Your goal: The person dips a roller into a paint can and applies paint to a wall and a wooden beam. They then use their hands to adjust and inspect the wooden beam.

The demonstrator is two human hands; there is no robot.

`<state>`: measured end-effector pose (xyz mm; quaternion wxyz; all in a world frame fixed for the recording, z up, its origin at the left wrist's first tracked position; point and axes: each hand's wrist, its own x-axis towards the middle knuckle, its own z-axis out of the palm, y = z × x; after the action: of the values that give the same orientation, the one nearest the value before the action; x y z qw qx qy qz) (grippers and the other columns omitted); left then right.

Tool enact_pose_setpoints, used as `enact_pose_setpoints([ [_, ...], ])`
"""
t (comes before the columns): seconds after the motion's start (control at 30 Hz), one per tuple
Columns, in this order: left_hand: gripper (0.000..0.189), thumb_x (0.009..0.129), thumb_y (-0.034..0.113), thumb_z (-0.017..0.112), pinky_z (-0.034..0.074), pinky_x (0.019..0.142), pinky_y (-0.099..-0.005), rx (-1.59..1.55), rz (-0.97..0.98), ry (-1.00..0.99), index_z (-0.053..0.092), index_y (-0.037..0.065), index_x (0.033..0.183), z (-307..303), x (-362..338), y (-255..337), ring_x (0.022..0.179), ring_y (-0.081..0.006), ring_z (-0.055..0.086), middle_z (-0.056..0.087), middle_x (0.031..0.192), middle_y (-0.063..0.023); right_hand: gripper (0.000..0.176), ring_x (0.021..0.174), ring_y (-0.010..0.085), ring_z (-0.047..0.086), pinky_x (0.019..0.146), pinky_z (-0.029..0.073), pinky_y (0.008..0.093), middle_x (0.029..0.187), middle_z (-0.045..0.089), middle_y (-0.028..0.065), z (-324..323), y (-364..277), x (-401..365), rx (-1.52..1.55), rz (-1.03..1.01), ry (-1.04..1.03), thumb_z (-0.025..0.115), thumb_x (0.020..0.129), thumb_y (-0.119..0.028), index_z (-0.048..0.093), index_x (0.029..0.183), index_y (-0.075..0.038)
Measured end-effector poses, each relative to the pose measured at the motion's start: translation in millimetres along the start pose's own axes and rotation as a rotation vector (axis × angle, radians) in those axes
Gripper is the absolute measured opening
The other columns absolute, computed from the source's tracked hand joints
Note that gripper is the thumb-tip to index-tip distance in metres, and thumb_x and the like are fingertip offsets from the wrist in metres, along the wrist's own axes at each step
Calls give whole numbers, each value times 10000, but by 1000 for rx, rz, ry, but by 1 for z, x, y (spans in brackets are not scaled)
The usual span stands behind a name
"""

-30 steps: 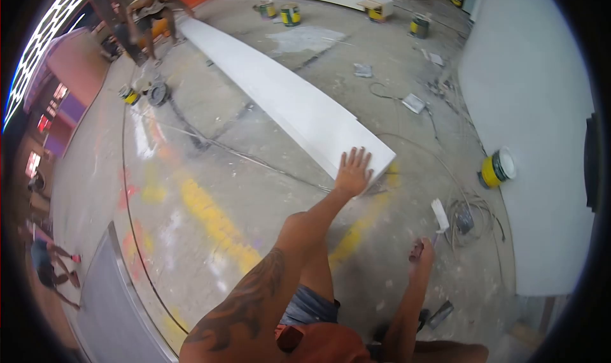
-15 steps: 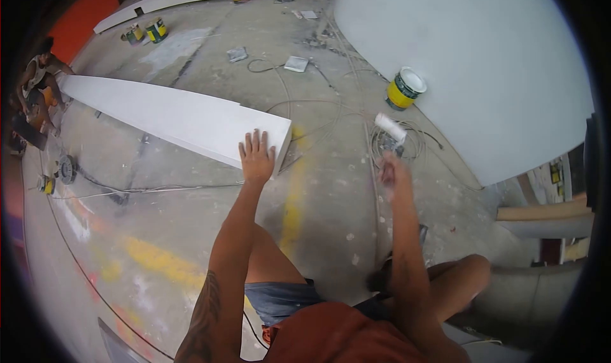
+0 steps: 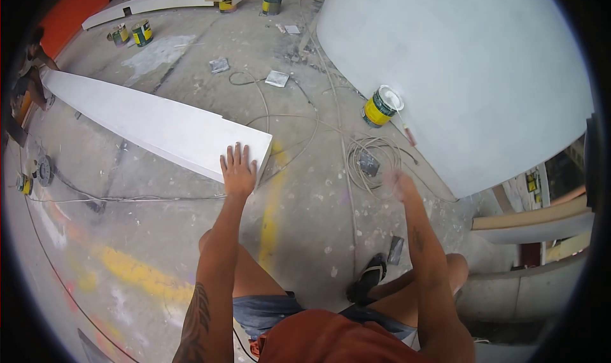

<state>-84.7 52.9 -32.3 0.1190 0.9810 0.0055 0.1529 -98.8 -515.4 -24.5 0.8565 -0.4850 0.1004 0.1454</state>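
Observation:
My left hand lies flat on the near end of a long white panel, fingers spread. The panel tapers away to the far left. My right hand, smeared by motion, is over the floor beside a coil of hose or cable; its fingers do not show clearly. Ahead of that hand a yellow and green paint bucket stands against a large white curved panel. A paint roller rests in the bucket, its handle leaning out over the rim.
At the panel's far end a person bends over it. More paint buckets stand at the back. Cables cross the concrete floor. A dark flat piece lies by my foot, and curved wooden-edged pieces are at the right.
The paint roller has left my right hand and is now in the bucket. My right hand has drawn back toward me; my left hand stays on the white panel.

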Motion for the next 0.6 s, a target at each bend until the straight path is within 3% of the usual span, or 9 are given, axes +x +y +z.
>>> enact_pose_setpoints([
  [0.03,559,994,368,486,159,1206,-550,-1,3,11,430,132,1497,0,0,0,1487,-340,251,345,1589,-111,265,969,272,678,871,554,409,1006,692,131,24,17,-26,-230,105,510,467,1007,-179,631,1077,17],
  [0.17,562,984,362,491,143,1209,-559,-35,6,21,442,120,1490,-1,-4,-1,1495,-344,230,339,1591,-119,262,949,255,684,811,560,416,977,698,129,2,70,-61,-510,310,470,494,989,-201,660,1049,-7],
  [0.23,563,983,365,493,146,1207,-561,-40,7,26,445,119,1488,-1,-5,-1,1494,-346,234,342,1589,-121,278,959,298,687,833,543,429,977,718,154,-56,107,-42,-1639,253,-189,544,959,-251,686,1055,-32],
  [0.27,564,982,368,495,149,1206,-563,-50,10,41,448,117,1486,0,-5,-2,1492,-348,238,346,1587,-122,278,959,298,687,833,543,429,977,718,154,-42,112,-42,-1632,255,-202,544,959,-251,686,1055,-32],
  [0.33,565,981,370,498,153,1205,-565,-48,7,55,451,116,1484,1,-3,-3,1491,-351,243,350,1585,-124,297,979,350,675,862,524,439,1024,717,180,13,103,-42,-1940,359,-548,563,945,-280,687,1095,-55],
  [0.43,565,978,372,503,160,1203,-567,-56,-2,69,458,113,1478,4,-7,-5,1489,-353,251,355,1582,-129,295,985,390,648,867,505,444,1041,695,199,126,70,-51,-1854,276,-546,543,947,-290,682,1101,-80],
  [0.6,537,984,368,506,210,1193,-558,-45,51,135,480,117,1458,4,-15,-13,1465,-352,307,379,1567,-136,319,983,406,638,864,495,472,1008,680,222,213,41,-29,-1978,141,-710,536,952,-319,673,1049,-48],
])
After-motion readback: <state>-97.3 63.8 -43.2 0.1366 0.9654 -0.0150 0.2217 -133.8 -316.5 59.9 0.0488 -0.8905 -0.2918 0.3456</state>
